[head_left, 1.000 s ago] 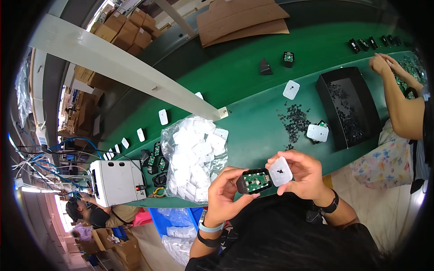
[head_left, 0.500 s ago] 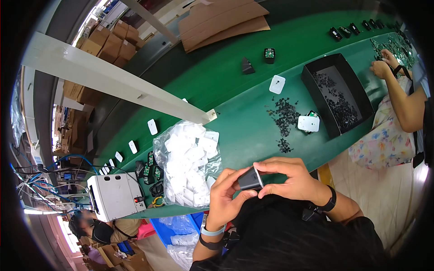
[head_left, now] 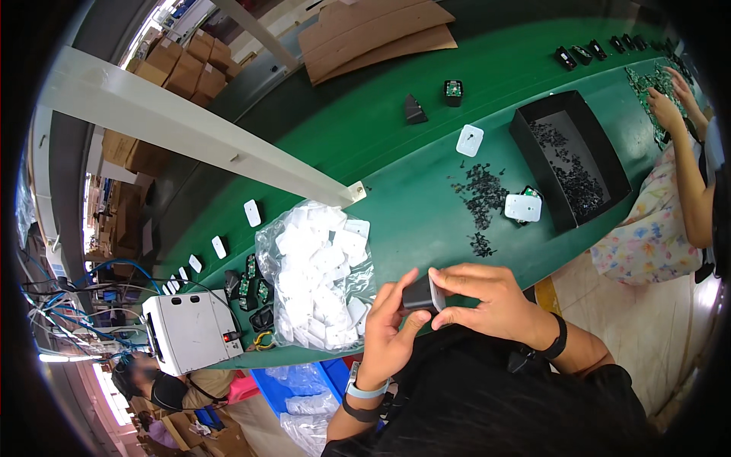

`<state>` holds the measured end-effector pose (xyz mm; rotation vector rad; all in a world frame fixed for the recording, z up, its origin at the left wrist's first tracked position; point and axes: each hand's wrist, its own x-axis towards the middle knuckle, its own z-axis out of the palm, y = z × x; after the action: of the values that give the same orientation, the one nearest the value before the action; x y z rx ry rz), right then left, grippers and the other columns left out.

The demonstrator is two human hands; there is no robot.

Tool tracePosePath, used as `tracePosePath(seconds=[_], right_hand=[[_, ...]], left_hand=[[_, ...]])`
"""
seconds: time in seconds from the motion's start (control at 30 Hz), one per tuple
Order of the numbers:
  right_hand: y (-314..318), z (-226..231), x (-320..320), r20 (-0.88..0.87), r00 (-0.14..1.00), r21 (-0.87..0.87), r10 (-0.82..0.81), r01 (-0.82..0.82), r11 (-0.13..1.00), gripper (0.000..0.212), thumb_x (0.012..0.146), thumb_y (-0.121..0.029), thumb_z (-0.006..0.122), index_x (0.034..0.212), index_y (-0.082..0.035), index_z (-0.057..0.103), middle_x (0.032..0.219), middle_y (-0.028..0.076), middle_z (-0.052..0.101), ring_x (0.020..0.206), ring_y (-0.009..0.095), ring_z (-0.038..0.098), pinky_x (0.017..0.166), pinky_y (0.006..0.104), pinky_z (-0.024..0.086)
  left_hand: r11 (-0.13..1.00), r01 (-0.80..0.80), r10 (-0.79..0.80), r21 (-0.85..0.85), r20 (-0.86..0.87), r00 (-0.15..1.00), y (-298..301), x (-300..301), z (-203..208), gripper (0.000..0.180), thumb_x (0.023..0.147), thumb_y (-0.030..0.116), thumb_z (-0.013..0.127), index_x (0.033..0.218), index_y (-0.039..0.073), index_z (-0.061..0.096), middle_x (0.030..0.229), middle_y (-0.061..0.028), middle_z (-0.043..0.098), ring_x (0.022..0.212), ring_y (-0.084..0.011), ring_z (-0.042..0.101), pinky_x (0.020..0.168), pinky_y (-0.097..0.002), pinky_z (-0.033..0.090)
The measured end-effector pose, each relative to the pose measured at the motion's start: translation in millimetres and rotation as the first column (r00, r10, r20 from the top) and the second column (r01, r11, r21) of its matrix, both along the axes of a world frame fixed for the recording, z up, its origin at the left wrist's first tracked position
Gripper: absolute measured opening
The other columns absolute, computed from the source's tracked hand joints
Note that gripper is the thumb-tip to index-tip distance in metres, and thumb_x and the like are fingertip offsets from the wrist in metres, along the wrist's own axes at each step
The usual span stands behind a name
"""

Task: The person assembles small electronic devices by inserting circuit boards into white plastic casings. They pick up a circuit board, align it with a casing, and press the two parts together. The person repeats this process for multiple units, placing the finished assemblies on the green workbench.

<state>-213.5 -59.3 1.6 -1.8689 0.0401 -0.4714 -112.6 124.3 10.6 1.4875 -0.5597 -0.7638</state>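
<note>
Between my two hands is a small black plastic housing (head_left: 418,295) with a pale cover plate (head_left: 437,294) on its right side. My left hand (head_left: 390,327) grips the housing from the left, thumb below and fingers behind. My right hand (head_left: 491,303) pinches the plate side between thumb and fingers. To the left lies a clear bag of white cover plates (head_left: 316,274). Beyond my right hand, another white plate (head_left: 523,207) rests on a housing with a green circuit board. Small black parts (head_left: 481,194) lie scattered beside it, and a single white plate (head_left: 469,141) lies farther back.
A black box (head_left: 560,217) of small black parts stands at right, near a co-worker's hands (head_left: 674,103) over green circuit boards. A white post (head_left: 228,141) crosses the left. Lower left are a white machine (head_left: 190,331) and pliers (head_left: 263,342). Housings ride the green belt (head_left: 343,114).
The housing has turned slightly between my hands, and my left fingers have loosened and shifted on it. The plates at left on the belt moved slightly left. The co-worker's hands moved apart.
</note>
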Motion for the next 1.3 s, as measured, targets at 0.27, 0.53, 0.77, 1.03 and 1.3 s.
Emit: tracePosePath(seconds=[0.27,0.53,0.77,1.03,1.3], right_hand=[[21,-2,16,-0.023,0.999,-0.213,-0.037,0.031,0.977,0.053,0.077,-0.012,0.086,0.125,-0.003,0.068,0.114,0.011,0.070,0.098,0.028,0.070,0.083,0.0344,0.060],[5,-11,42,-0.298,0.903,0.176,0.310,-0.268,0.947,0.038,0.080,0.000,0.080,0.116,-0.009,0.073,0.127,0.010,0.066,0.114,0.021,0.066,0.082,0.0308,0.061],[-64,-35,162,-0.356,0.934,-0.075,0.034,-0.064,0.995,0.036,0.078,0.000,0.078,0.111,-0.006,0.066,0.105,0.004,0.068,0.100,0.014,0.066,0.077,0.0300,0.056],[-92,-88,313,-0.523,0.850,-0.065,-0.071,0.043,0.997,0.035,0.078,-0.002,0.081,0.112,-0.003,0.071,0.102,0.012,0.073,0.088,0.023,0.071,0.081,0.0362,0.058],[-92,-68,294,-0.239,0.920,-0.521,-0.311,0.148,0.840,0.061,0.078,-0.028,0.085,0.132,-0.009,0.063,0.120,0.019,0.070,0.106,0.034,0.069,0.090,0.0406,0.056]], left_hand=[[0.981,-0.178,0.186,0.081,-0.109,0.977,2,-4,-31,0.068,0.097,0.001,0.065,0.157,-0.003,0.033,0.112,-0.0078,0.071,0.077,-0.0045,0.056,0.068,-0.0211,0.049],[0.977,0.214,-0.215,-0.023,-0.140,0.967,19,30,-39,0.090,0.100,0.005,0.063,0.162,0.009,-0.002,0.158,-0.0263,0.038,0.123,-0.0239,0.060,0.096,-0.0354,0.052],[0.984,0.000,-0.021,0.177,0.119,0.993,46,46,-43,0.032,0.097,0.006,0.067,0.127,0.003,0.055,0.131,-0.0175,0.066,0.118,-0.0231,0.065,0.093,-0.0341,0.053],[0.851,-0.352,-0.001,0.389,0.672,0.741,85,42,-48,0.017,0.085,0.006,0.070,0.100,0.000,0.065,0.094,-0.0162,0.064,0.092,-0.0388,0.061,0.081,-0.0452,0.051],[0.782,-0.336,-0.221,0.525,0.737,0.638,98,44,-51,0.037,0.077,0.006,0.076,0.110,-0.002,0.063,0.111,-0.0180,0.062,0.105,-0.0385,0.057,0.091,-0.0460,0.047]])
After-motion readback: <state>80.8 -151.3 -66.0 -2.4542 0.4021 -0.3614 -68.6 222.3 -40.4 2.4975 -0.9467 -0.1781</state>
